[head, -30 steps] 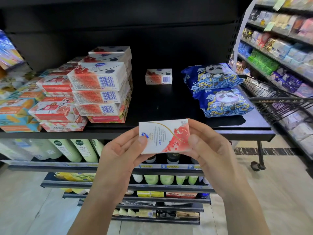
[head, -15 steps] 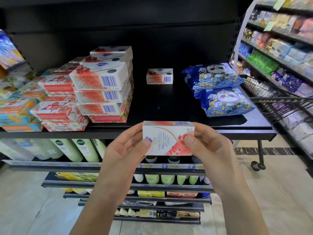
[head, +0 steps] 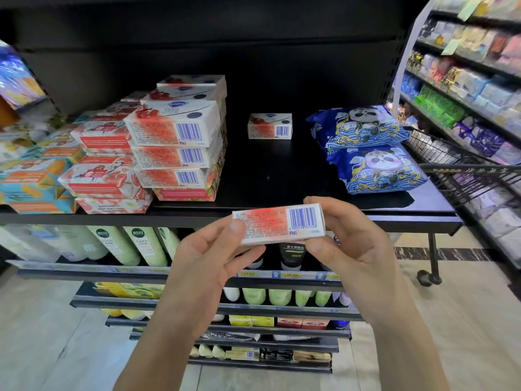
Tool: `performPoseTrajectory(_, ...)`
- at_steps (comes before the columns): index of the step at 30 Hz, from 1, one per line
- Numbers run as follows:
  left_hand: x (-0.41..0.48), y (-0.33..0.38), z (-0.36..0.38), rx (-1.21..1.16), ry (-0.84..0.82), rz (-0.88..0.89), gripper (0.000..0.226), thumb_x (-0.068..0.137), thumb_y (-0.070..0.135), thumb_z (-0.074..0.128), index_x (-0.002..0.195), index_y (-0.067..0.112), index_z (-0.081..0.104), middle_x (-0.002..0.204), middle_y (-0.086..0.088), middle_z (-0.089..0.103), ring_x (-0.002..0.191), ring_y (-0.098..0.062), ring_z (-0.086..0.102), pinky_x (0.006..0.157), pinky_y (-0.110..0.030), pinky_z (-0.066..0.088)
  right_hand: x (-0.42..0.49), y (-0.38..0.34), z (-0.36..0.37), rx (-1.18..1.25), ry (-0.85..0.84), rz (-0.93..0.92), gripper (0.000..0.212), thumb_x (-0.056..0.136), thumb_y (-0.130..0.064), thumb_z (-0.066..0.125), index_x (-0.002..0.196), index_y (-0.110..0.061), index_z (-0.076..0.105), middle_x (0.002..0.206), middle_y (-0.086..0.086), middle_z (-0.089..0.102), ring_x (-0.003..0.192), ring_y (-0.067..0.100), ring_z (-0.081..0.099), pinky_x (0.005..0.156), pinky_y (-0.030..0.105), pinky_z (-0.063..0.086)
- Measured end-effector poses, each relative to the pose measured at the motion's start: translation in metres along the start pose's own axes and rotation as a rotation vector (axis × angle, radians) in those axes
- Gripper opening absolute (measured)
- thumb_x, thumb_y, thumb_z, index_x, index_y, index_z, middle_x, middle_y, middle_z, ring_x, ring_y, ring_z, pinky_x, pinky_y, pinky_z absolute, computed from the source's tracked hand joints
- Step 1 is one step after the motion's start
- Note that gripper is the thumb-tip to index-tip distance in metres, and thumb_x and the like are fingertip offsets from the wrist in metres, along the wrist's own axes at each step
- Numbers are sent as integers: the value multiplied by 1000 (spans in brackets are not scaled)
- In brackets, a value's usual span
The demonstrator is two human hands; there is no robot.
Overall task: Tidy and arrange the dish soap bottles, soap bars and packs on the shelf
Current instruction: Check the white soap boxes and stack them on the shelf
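Soap box (head: 277, 224) is held in the air by both hands, just in front of the top shelf's (head: 394, 218) front edge and not resting on it. The barcode side is turned toward the camera and the long axis is roughly level.

Left hand (head: 208, 258): the box's left end is gripped, thumb on the front face, fingers curled underneath.
Right hand (head: 352, 241): the right end is pinched, thumb at the lower corner, fingers wrapped over the top and back.

On the top shelf:
- A stack of matching boxes (head: 174, 142) is seen left of centre, barcodes forward. More boxes are piled behind it.
- A single box (head: 269, 126) is set alone toward the back, between the stack and the panda packs, well apart from both.
- Two blue panda packs (head: 377, 170) are laid at the right, the rear one overlapping the front one.
- Wrapped red-white packs (head: 104, 176) are piled against the stack's left side, with orange-teal packs (head: 31, 187) at the far left.

Pale green bottles (head: 132, 244) are lined up on the shelf below. A wire cart (head: 465, 170) is parked just beside the shelf's right end.
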State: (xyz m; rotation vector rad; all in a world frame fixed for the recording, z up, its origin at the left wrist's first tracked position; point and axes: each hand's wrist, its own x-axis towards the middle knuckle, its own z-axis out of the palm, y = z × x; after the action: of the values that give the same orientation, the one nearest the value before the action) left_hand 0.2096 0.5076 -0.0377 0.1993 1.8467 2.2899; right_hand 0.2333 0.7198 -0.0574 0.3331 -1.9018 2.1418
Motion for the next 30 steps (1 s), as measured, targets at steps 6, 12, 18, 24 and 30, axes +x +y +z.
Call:
performPoseTrajectory(6, -2, 2, -1, 30, 36, -2, 54, 91, 36, 74, 136, 7, 62, 122, -8, 74, 120, -23, 68, 110, -43, 48, 0, -2, 5, -54, 60, 185, 64, 75, -60, 77, 131, -31, 65, 122, -1, 74, 111, 21, 71, 100, 46, 55)
performPoseTrajectory(12, -2, -2, -7, 74, 47, -4, 59, 80, 40, 76, 135, 24, 65, 127, -3, 73, 123, -19, 66, 108, -43, 49, 2, 1, 9, -26, 85, 232, 57, 78, -54, 74, 127, -25, 69, 114, 4, 76, 102, 22, 74, 103, 53, 52)
performPoseTrajectory(18, -2, 1, -7, 68, 39, 24, 66, 69, 50, 84, 132, 43, 66, 135, 11, 67, 136, -9, 54, 109, -39, 48, 2, -1, 8, 30, 82, 191, 47, 81, -29, 81, 126, -26, 69, 114, -2, 77, 107, 13, 71, 88, 22, 55)
performPoseTrajectory(24, 1, 4, -2, -15, 66, 28, 62, 84, 39, 67, 142, 23, 55, 119, -2, 76, 116, -15, 70, 105, -42, 51, 3, 4, 4, 34, 58, 69, 62, 77, -2, 84, 133, -13, 60, 124, 4, 73, 122, 23, 66, 92, 28, 56)
performPoseTrajectory(30, 3, 3, -1, -26, 74, 47, 55, 81, 31, 66, 133, 15, 62, 114, -6, 77, 111, -20, 73, 100, -30, 54, 6, 7, 2, 12, 2, -11, 66, 79, 4, 74, 140, -9, 50, 135, 10, 66, 134, 30, 56, 109, 47, 48)
